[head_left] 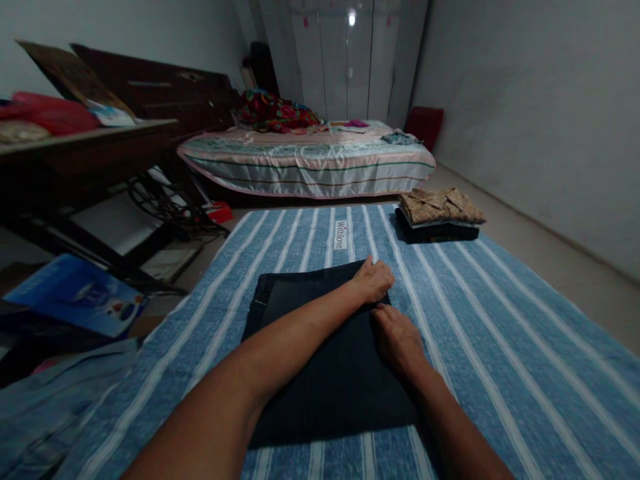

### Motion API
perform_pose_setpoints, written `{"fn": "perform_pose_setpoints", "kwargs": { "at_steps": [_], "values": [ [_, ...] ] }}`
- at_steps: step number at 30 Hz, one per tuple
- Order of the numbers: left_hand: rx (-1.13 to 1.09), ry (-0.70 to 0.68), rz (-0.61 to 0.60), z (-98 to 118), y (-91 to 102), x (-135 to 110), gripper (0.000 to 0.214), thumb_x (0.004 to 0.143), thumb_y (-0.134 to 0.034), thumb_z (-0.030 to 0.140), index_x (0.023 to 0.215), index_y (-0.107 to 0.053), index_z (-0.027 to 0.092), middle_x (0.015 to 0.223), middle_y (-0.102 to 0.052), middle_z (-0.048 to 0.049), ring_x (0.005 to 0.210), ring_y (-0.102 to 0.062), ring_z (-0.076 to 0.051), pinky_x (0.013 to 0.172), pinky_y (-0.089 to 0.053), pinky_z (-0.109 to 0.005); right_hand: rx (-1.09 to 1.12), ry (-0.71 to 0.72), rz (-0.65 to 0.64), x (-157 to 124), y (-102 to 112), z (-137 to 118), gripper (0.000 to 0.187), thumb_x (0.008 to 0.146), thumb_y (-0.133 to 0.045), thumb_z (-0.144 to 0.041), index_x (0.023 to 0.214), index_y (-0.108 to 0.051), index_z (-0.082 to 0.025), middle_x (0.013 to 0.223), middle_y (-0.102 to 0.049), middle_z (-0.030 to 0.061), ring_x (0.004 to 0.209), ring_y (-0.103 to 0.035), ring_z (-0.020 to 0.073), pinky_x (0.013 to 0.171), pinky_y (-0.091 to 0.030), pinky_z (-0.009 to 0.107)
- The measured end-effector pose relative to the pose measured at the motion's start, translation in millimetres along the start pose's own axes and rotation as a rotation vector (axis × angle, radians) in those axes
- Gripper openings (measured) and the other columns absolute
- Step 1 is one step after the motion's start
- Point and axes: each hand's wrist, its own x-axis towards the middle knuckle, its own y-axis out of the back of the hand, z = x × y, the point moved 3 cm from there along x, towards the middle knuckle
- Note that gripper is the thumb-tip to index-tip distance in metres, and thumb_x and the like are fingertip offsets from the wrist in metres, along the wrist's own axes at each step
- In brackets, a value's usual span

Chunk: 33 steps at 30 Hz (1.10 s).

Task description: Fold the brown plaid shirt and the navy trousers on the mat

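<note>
A folded dark garment point(320, 360) lies flat on a blue sheet with white stripes point(500, 333) spread on the floor. My left hand point(373, 280) reaches across it and rests at its far right corner, fingers curled over the edge. My right hand point(396, 339) lies just behind it on the garment's right edge, fingers bent down against the cloth. The two hands nearly touch.
A stack of folded clothes point(440, 215) sits at the sheet's far right. Beyond it stands a bed point(310, 160) with bright bundles. A dark table point(85, 153) with cables stands at left, a blue bag point(75, 293) below it. More cloth point(60, 400) lies at near left.
</note>
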Motion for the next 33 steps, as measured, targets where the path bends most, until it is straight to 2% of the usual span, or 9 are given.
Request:
{"fn": "perform_pose_setpoints", "kwargs": {
  "at_steps": [4,8,12,15,18,22,33],
  "values": [
    [-0.044,0.066,0.085,-4.5,19.5,-22.2,0.024,0.088,-0.052,0.031,0.101,-0.061,0.013,0.114,-0.062,-0.0120,0.112,-0.052,-0.024,0.096,-0.037,-0.039,-0.003,-0.034,-0.039,-4.3,0.3,0.0,0.031,0.094,-0.036,-0.012,0.116,-0.058,-0.015,0.129,-0.053,0.0093,0.113,-0.051,0.0215,0.092,-0.039,0.031],
    [-0.095,0.149,0.112,-2.4,32.2,-81.6,0.022,0.091,-0.048,0.030,0.099,-0.061,0.014,0.115,-0.062,-0.0092,0.114,-0.052,-0.019,0.098,-0.039,-0.032,0.020,-0.042,-0.043,-8.1,-0.2,1.9,0.034,0.094,-0.035,-0.014,0.119,-0.057,-0.017,0.131,-0.052,0.0075,0.114,-0.052,0.0205,0.093,-0.040,0.030],
    [-0.207,0.350,0.084,15.9,24.4,-153.3,0.023,0.088,-0.053,0.032,0.101,-0.062,0.016,0.133,-0.054,-0.0103,0.129,-0.042,-0.024,0.106,-0.033,-0.041,0.084,-0.050,0.014,-10.7,-4.5,6.5,0.033,0.093,-0.036,-0.016,0.116,-0.059,-0.019,0.130,-0.053,0.0058,0.111,-0.055,0.0190,0.091,-0.043,0.031],
    [-0.256,0.463,0.062,32.9,10.7,-184.2,0.040,0.089,-0.049,0.044,0.118,-0.056,0.017,0.144,-0.042,-0.0123,0.138,-0.028,-0.028,0.110,-0.026,-0.050,0.127,-0.050,0.033,-12.3,-8.4,10.2,0.033,0.093,-0.035,-0.018,0.113,-0.061,-0.019,0.129,-0.054,0.0066,0.111,-0.055,0.0198,0.092,-0.044,0.033],
    [-0.324,0.546,0.022,42.4,-5.3,-192.9,0.060,0.089,-0.041,0.056,0.135,-0.043,0.018,0.152,-0.029,-0.0128,0.142,-0.017,-0.028,0.112,-0.017,-0.056,0.219,-0.067,0.052,-14.2,-10.0,13.9,0.034,0.092,-0.035,-0.020,0.114,-0.061,-0.018,0.130,-0.054,0.0071,0.113,-0.054,0.0218,0.095,-0.043,0.038],
    [-0.391,0.576,-0.040,45.0,-23.3,-192.2,0.067,0.089,-0.034,0.060,0.142,-0.034,0.020,0.157,-0.015,-0.0097,0.144,-0.005,-0.027,0.113,-0.010,-0.058,0.292,-0.075,0.077,-16.1,-9.3,17.1,0.034,0.091,-0.035,-0.025,0.111,-0.062,-0.018,0.126,-0.057,0.0070,0.112,-0.056,0.0216,0.097,-0.043,0.038],
    [-0.401,0.573,-0.007,44.7,-37.2,-194.3,0.069,0.088,-0.031,0.063,0.144,-0.031,0.022,0.157,-0.011,-0.0091,0.145,-0.002,-0.026,0.113,-0.008,-0.057,0.361,-0.092,0.100,-14.5,-11.5,19.1,0.030,0.086,-0.041,-0.025,0.102,-0.065,-0.020,0.121,-0.060,0.0059,0.111,-0.057,0.0209,0.098,-0.044,0.038]
  ]
}}
